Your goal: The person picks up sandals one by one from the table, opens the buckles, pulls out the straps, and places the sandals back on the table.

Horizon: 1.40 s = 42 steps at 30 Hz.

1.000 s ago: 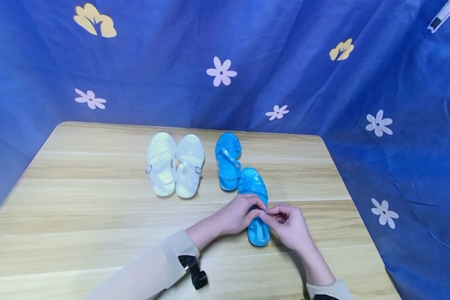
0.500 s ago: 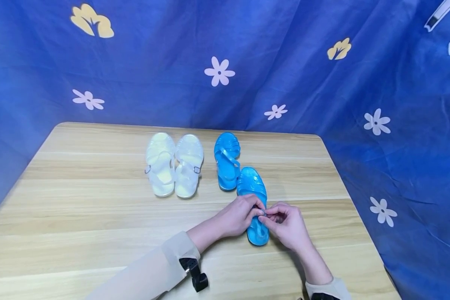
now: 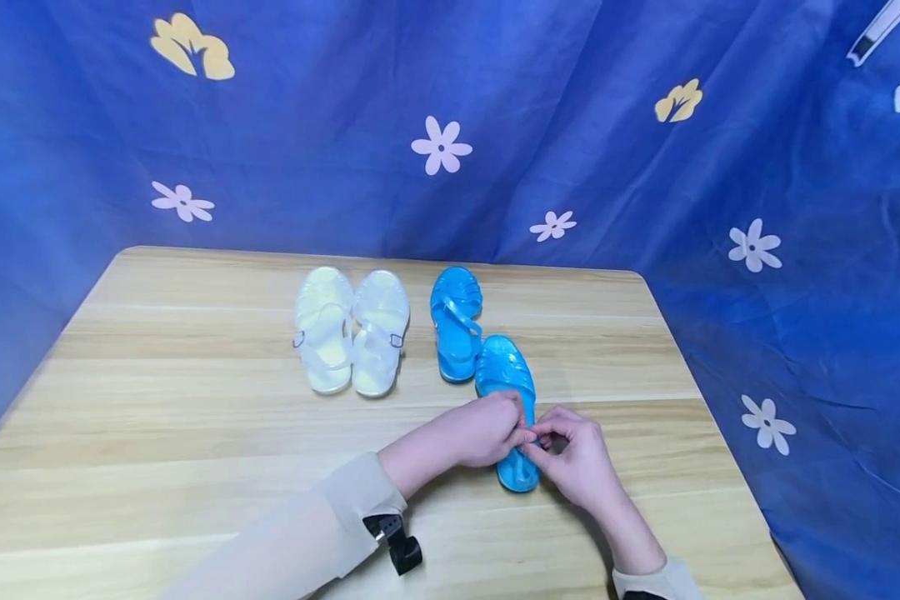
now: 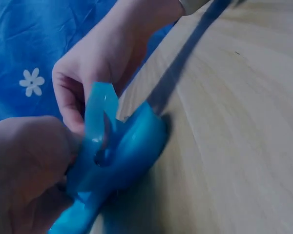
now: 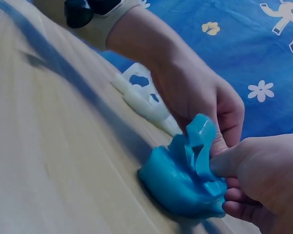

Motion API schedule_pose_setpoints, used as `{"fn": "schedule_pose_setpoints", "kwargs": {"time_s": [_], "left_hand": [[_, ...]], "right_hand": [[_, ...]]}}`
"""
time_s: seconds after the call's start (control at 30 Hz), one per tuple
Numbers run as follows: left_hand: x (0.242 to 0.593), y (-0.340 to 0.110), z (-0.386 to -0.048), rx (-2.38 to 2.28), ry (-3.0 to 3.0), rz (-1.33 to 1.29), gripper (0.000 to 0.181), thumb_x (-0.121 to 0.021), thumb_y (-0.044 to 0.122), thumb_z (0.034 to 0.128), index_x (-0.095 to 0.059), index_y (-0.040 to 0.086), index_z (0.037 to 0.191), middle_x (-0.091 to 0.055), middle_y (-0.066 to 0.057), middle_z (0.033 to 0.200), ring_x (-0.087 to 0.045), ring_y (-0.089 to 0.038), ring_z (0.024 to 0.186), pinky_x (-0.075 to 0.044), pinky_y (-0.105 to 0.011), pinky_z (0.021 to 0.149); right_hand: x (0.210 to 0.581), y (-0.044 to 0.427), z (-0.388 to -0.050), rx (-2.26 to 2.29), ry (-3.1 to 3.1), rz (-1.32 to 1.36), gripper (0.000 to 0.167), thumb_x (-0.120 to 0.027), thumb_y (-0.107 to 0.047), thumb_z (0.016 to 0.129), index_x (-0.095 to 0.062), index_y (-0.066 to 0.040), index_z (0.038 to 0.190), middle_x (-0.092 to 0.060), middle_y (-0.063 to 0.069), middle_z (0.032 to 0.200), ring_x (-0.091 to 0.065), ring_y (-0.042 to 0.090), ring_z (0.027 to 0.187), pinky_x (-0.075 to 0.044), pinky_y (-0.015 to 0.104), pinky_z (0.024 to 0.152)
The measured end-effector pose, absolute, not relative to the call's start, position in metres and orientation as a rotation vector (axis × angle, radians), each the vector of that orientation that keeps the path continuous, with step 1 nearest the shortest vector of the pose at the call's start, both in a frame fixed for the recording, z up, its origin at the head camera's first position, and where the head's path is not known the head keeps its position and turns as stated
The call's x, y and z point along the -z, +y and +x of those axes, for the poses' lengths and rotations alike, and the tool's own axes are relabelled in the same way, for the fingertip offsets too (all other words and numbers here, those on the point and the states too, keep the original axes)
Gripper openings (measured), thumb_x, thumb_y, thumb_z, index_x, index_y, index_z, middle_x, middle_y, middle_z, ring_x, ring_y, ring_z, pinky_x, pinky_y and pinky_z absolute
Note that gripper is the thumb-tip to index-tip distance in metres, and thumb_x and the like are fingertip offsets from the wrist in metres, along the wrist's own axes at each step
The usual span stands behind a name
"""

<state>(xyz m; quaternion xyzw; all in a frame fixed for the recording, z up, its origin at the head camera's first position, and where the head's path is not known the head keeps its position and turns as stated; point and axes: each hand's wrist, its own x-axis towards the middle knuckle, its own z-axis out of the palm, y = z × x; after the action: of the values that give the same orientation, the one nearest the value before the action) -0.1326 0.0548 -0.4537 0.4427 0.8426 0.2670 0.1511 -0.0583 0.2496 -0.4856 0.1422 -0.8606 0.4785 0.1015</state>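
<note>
On the table lies the nearer blue sandal, toe away, under both hands. My left hand pinches its strap at the middle with thumb and curled fingers. From the right, my right hand pinches the same strap area between thumb and index finger, the fingertips of both hands close together. In the left wrist view, a blue strap stands up in a loop beside the hands. The right wrist view shows the sandal's heel end; the fingertips hide the exact fastening spot.
A second blue sandal lies just behind and left of the held one. Farther left a pair of whitish clear sandals sits side by side with metal buckles. A blue patterned cloth hangs behind the wooden table.
My left hand has turned slightly and shifted a little toward the near side, its fingers more curled. The right hand stays almost in place, and the sandal has barely moved.
</note>
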Motion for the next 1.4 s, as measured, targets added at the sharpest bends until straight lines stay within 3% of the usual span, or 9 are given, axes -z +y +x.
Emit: {"fn": "schedule_pose_setpoints", "kwargs": {"time_s": [0.27,0.73,0.97,1.17,1.4], "left_hand": [[0.456,0.055,-0.132,-0.714,2.451,1.276,0.016,-0.069,0.019,0.1054,-0.071,0.013,0.091,-0.058,0.007,0.089,-0.056,-0.008,0.086,-0.051,-0.021,0.078],[0.471,0.048,-0.132,-1.043,2.398,1.181,0.017,-0.064,0.008,0.1056,-0.063,0.014,0.091,-0.057,0.008,0.088,-0.056,-0.008,0.085,-0.051,-0.022,0.080],[0.470,0.045,-0.138,-1.151,2.340,1.128,0.015,-0.063,0.014,0.1077,-0.068,0.015,0.093,-0.062,0.009,0.088,-0.059,-0.008,0.086,-0.051,-0.025,0.082],[0.469,0.042,-0.137,-1.198,2.360,1.158,0.013,-0.060,0.009,0.1086,-0.074,0.010,0.108,-0.069,0.004,0.103,-0.063,-0.011,0.103,-0.052,-0.030,0.098],[0.466,0.041,-0.137,-1.086,2.405,1.205,0.026,-0.054,0.003,0.1092,-0.068,0.004,0.131,-0.068,-0.007,0.132,-0.058,-0.021,0.133,-0.043,-0.035,0.116]], "right_hand": [[0.487,0.251,-0.058,-1.273,-2.544,0.511,0.018,-0.092,-0.003,0.081,-0.084,-0.015,0.092,-0.071,-0.008,0.089,-0.066,0.016,0.077,-0.057,0.029,0.066],[0.492,0.255,-0.059,-1.281,-2.451,0.573,0.022,-0.093,0.003,0.077,-0.082,-0.011,0.092,-0.074,-0.001,0.089,-0.068,0.022,0.074,-0.059,0.036,0.064],[0.498,0.257,-0.060,-1.290,-2.457,0.514,0.024,-0.095,0.004,0.075,-0.081,-0.010,0.089,-0.074,0.000,0.088,-0.068,0.021,0.073,-0.059,0.031,0.064],[0.496,0.255,-0.060,-1.362,-2.464,0.462,0.027,-0.092,0.007,0.076,-0.079,-0.011,0.092,-0.073,-0.001,0.089,-0.067,0.025,0.072,-0.059,0.038,0.062],[0.490,0.253,-0.061,-1.365,-2.537,0.414,0.024,-0.092,-0.001,0.081,-0.078,-0.015,0.093,-0.070,-0.006,0.089,-0.067,0.019,0.074,-0.059,0.032,0.064]]}}
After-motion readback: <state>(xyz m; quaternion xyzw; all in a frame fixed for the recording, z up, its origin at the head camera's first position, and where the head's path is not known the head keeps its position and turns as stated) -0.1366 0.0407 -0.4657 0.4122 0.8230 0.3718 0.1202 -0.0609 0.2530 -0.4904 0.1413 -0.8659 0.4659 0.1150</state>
